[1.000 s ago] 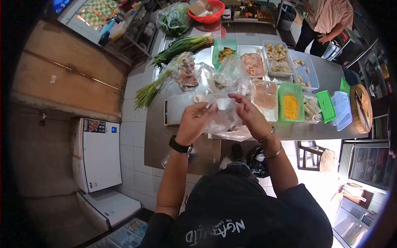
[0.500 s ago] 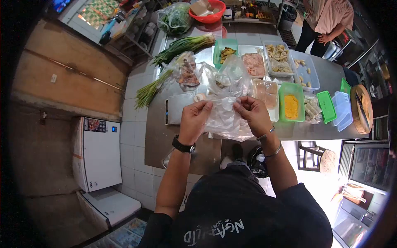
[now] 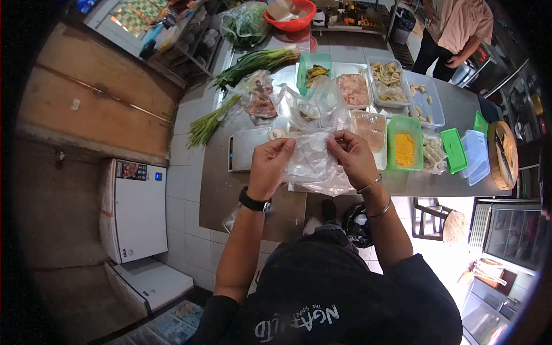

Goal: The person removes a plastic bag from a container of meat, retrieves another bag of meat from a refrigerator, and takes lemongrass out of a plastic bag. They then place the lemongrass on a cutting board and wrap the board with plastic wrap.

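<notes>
A clear plastic bag (image 3: 313, 156) is stretched between my two hands above the front edge of the steel table. My left hand (image 3: 271, 164), with a dark watch at the wrist, pinches its left side between thumb and fingers. The opposite side is pinched by my right hand (image 3: 353, 156), which has metal bangles below it. More clear plastic (image 3: 325, 106) spreads out behind the bag, over a pale item I cannot make out. Left of the bag lies a flat metal kitchen scale (image 3: 250, 148). Near my right hand is a tub of pale pink food (image 3: 369, 132).
A green tub of yellow food (image 3: 405, 149), a tray of minced meat (image 3: 353, 89) and several other tubs cover the right side. Green onions (image 3: 256, 64) lie at left. A knife rests on a round chopping board (image 3: 503, 155). Another person (image 3: 454, 31) stands behind the table.
The bag's upper edge between my hands is spread a little flatter and wider. My hands have barely moved. The other person's hand has come down from the hip.
</notes>
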`<action>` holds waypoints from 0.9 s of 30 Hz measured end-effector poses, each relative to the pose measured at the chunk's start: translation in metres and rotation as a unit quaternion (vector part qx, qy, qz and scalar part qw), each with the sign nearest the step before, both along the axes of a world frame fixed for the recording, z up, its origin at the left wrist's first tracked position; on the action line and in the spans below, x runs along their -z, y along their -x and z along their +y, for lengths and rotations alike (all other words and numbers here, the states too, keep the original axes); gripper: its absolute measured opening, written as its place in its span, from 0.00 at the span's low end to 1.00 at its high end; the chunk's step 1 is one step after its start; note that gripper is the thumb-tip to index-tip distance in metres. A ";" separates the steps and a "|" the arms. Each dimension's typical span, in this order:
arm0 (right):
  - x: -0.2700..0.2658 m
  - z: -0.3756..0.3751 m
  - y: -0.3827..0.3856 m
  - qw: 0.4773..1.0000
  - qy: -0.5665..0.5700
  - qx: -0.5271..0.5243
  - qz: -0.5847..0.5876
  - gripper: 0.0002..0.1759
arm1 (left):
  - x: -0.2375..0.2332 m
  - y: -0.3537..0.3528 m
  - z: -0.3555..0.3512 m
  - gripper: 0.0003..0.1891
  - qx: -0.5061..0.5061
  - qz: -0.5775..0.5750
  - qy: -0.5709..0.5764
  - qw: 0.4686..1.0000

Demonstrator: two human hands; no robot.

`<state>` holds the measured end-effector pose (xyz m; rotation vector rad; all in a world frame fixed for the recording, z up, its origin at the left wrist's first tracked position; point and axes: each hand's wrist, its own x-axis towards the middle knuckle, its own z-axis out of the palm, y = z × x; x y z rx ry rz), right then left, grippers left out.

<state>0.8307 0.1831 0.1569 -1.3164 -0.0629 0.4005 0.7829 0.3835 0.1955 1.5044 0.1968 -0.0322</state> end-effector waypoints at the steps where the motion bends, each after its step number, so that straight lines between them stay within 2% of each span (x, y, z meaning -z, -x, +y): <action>1: -0.005 0.001 -0.001 1.000 -0.014 -0.014 -0.024 0.13 | 0.001 -0.002 0.003 0.13 0.008 0.007 -0.008 1.000; 3: 0.001 0.007 0.004 0.998 -0.028 -0.032 -0.037 0.16 | 0.006 0.000 0.002 0.13 0.012 0.025 -0.014 1.000; 5: 0.033 0.017 0.004 0.975 -0.017 -0.077 -0.207 0.19 | 0.012 -0.004 -0.006 0.13 0.057 -0.109 -0.003 0.992; 6: 0.040 0.022 0.006 0.976 -0.016 -0.078 -0.204 0.19 | 0.014 -0.003 -0.006 0.13 0.056 -0.106 -0.002 0.993; 8: 0.048 0.028 0.010 0.986 -0.017 -0.151 -0.068 0.17 | 0.013 -0.001 -0.010 0.18 -0.021 -0.194 -0.255 0.947; 9: 0.048 0.022 0.011 0.946 0.177 -0.184 -0.202 0.15 | 0.009 0.002 -0.010 0.18 -0.022 -0.192 -0.254 0.948; 10: 0.064 0.013 0.009 0.945 0.176 -0.187 -0.201 0.15 | 0.002 0.006 -0.009 0.21 -0.007 -0.184 -0.259 0.948; 11: 0.091 0.001 0.003 0.870 0.334 -0.234 -0.276 0.12 | -0.003 0.011 -0.007 0.25 0.006 -0.177 -0.264 0.948; 12: 0.107 -0.012 -0.002 0.761 0.479 -0.273 -0.341 0.11 | 0.000 0.016 -0.004 0.25 0.003 -0.175 -0.263 0.949; 14: 0.101 -0.034 -0.019 0.726 0.601 -0.199 -0.268 0.11 | 0.010 0.029 -0.001 0.27 0.133 -0.157 -0.229 0.952; 18: 0.059 -0.073 -0.024 0.719 0.599 -0.147 -0.320 0.11 | 0.001 0.054 -0.020 0.25 0.110 -0.084 -0.304 0.943; 20: 0.050 -0.075 -0.023 0.702 0.612 -0.166 -0.324 0.12 | 0.019 0.058 -0.019 0.23 0.066 -0.096 -0.447 0.887; 21: 0.059 -0.074 -0.026 0.707 0.607 -0.166 -0.322 0.15 | 0.027 0.055 -0.015 0.23 0.065 -0.096 -0.447 0.887; 23: 0.060 -0.068 -0.024 0.711 0.586 -0.197 -0.335 0.16 | 0.035 0.048 -0.010 0.18 0.140 0.093 -0.407 0.898; 24: 0.061 -0.063 -0.024 0.716 0.563 -0.226 -0.346 0.16 | 0.036 0.048 -0.012 0.18 0.139 0.094 -0.407 0.898; 25: 0.069 -0.056 -0.030 0.773 0.460 -0.264 -0.348 0.15 | 0.035 0.048 -0.016 0.15 0.084 0.087 -0.213 0.969; 26: 0.079 -0.043 -0.031 0.773 0.459 -0.264 -0.348 0.15 | 0.034 0.048 -0.019 0.13 0.024 0.074 -0.011 0.997; 27: 0.090 -0.029 -0.031 0.788 0.436 -0.235 -0.365 0.15 | 0.032 0.047 -0.021 0.13 0.025 0.074 -0.011 0.997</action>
